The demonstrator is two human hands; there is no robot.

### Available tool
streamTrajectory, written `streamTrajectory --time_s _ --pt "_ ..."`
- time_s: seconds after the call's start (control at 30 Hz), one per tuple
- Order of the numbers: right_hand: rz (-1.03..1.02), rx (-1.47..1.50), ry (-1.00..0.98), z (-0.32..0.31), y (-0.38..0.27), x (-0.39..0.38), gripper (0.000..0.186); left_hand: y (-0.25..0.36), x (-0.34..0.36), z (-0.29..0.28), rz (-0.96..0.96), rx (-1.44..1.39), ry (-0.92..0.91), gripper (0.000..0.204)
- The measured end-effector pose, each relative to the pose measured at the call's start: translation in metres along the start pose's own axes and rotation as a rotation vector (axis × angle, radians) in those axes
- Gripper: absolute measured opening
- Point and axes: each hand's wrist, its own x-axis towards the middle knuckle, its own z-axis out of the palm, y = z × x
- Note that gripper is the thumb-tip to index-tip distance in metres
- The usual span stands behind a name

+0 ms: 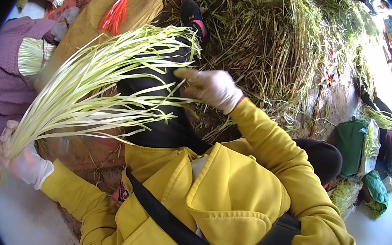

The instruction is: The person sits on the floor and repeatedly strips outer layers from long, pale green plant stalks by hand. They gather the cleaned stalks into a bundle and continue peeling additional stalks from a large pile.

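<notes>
My left hand [20, 156], in a whitish glove, is closed round the root end of a bunch of blanched chives [89, 89]. Its long, pale yellow-green leaves fan out to the right across my black-clad leg [157, 122], and the tips spread loosely. Close by the leaf tips is my right hand [211, 88], also gloved, with its fingers curled in. Whether a thin leaf is caught in those fingers is too blurred to make out.
A broad heap of discarded stalks and leaves [264, 40] covers the ground ahead and right. Red strips [121, 9] lie on a tan sack [96, 24] ahead. A person in purple [3, 87] sits at the left with another bunch. Green bags [353, 145] stand at the right.
</notes>
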Motion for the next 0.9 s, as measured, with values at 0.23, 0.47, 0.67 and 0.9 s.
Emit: streamTrajectory --time_s 0.23,0.47,0.67,0.9 --pt "0.012 -0.194 -0.089 0.038 -0.005 -0.01 0.015 -0.013 -0.02 0.012 0.085 0.199 0.134 0.031" --pt "0.387 -0.683 -0.686 -0.009 0.029 -0.002 0.021 -0.021 -0.01 0.001 -0.105 -0.137 -0.06 0.039" --pt "-0.1 -0.243 0.132 -0.038 -0.029 0.043 0.017 -0.037 -0.022 0.021 -0.085 -0.142 -0.008 0.035" --pt "-0.206 -0.203 0.07 0.0 -0.068 0.069 0.006 -0.037 -0.03 0.029 -0.153 -0.234 -0.128 0.03"
